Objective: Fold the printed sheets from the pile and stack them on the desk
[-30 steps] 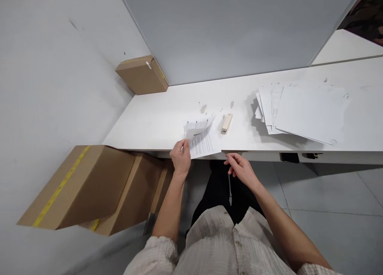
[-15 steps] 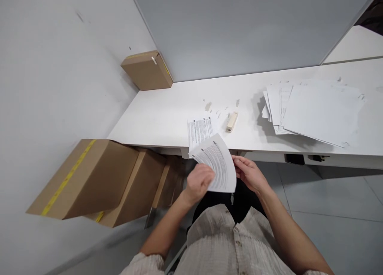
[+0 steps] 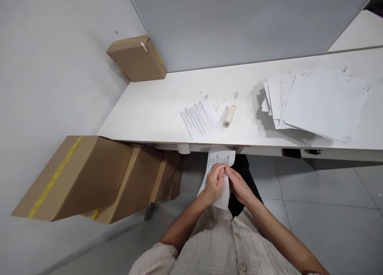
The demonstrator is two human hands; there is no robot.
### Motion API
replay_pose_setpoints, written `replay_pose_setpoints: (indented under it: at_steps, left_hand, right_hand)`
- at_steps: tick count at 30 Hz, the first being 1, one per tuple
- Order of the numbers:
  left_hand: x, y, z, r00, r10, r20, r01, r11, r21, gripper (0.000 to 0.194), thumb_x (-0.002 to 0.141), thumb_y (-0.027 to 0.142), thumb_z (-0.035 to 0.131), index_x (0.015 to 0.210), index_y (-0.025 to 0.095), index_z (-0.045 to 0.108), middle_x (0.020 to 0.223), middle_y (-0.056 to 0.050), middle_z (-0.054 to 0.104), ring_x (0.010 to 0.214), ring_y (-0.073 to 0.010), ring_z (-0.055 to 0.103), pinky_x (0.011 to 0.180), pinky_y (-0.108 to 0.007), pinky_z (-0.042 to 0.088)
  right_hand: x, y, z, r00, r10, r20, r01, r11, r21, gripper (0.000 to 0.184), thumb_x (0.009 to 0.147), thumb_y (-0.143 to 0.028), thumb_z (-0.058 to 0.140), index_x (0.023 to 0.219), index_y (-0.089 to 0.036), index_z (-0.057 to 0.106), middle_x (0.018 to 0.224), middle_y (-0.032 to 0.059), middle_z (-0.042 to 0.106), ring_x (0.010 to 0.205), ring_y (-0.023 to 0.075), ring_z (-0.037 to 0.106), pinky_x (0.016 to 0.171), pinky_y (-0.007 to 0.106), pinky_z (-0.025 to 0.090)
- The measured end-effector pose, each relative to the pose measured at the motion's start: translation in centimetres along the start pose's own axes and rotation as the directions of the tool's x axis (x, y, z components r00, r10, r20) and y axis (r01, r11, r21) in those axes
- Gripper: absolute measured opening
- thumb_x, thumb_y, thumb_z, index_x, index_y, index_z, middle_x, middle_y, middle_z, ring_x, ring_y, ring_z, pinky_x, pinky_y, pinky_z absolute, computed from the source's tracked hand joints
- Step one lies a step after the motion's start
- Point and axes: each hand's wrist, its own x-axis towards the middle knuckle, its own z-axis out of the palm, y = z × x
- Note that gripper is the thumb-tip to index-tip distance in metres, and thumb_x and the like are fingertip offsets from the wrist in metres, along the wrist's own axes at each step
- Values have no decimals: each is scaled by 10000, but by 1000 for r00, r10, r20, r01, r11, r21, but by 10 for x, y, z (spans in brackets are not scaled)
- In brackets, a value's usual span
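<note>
A printed paper sheet is held over my lap, just below the table's front edge. My left hand is closed on it, its knuckles covering the middle of the page. At the sheet's right edge my right hand pinches the paper, with its fingertips meeting those of the left. What lies between the fingertips is hidden. Another printed sheet rests at an angle near the table's front edge. To its right lies a cream stapler, untouched.
A loose pile of papers lies on the right of the white table. A cardboard box stands in the back left corner. Larger boxes with yellow tape are at the lower left. Small scraps or marks dot the tabletop.
The held sheet has come down from over the table edge to my lap. My hands have moved together at its right side. The sheet on the table now shows more fully.
</note>
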Motion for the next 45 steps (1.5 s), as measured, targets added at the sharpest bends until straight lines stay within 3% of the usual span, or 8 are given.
replay_pose_setpoints:
  at_steps: [12,18,21,27,31,34,39,45]
  left_hand:
    - [0,13,-2,962,178,207,-190,981,40,373,873,103,387,1229,185,464,1053,-89,632,991,-156,609,861,-312,527]
    - [60,-9,-72,956,295,11,-267,851,451,389,836,189,526,1225,191,513,1166,-126,613,1160,-256,522,984,-456,413]
    - [91,-33,-112,981,155,112,-191,758,624,496,804,294,600,1277,197,489,1309,-135,530,1302,-340,370,1049,-585,268]
    - [111,-57,-150,963,113,244,-225,833,505,231,848,337,532,984,222,679,1099,-80,673,1099,-256,582,984,-471,427]
    - [119,-51,-159,999,-50,-11,51,933,357,248,845,377,518,918,206,682,955,-58,705,953,-209,644,871,-384,512]
    - [130,-43,-159,912,-237,-336,279,957,81,262,832,399,527,830,157,628,648,-17,657,661,-163,663,658,-306,552]
    - [131,-12,-151,860,-173,-480,36,959,-281,251,815,396,582,872,154,544,755,-11,660,764,-151,687,780,-325,552]
    - [72,31,-137,935,16,-354,-48,996,-81,116,837,267,563,871,169,616,924,-53,678,883,-165,655,840,-330,526]
  right_hand:
    - [-12,8,-18,982,39,-185,-32,999,41,329,666,-385,693,911,-168,660,795,44,709,711,201,634,654,288,469]
    - [-17,2,-33,975,84,-206,-74,996,53,330,725,-359,657,1008,-189,668,1020,72,704,866,243,655,756,338,498]
    - [-20,3,-39,975,41,-220,-45,999,-13,330,748,-378,644,1027,-203,670,1057,70,694,886,247,655,769,349,507]
    - [-23,12,-42,966,29,-256,-43,998,-46,295,748,-381,643,987,-215,691,997,72,711,838,260,667,764,391,522]
    - [-25,13,-38,972,26,-234,-43,997,-69,337,750,-406,650,1030,-220,675,1062,72,692,888,264,660,795,401,514]
    - [-25,12,-37,975,-35,-221,16,996,-89,380,726,-400,680,1062,-222,660,1099,75,680,945,274,648,806,410,512]
    - [-26,9,-41,973,-118,-198,93,987,-130,398,719,-391,694,1076,-223,644,1145,76,660,1045,283,611,822,395,509]
    - [-25,0,-45,967,-117,-224,99,991,-93,404,723,-380,694,1100,-253,624,1125,53,671,998,257,634,854,388,494]
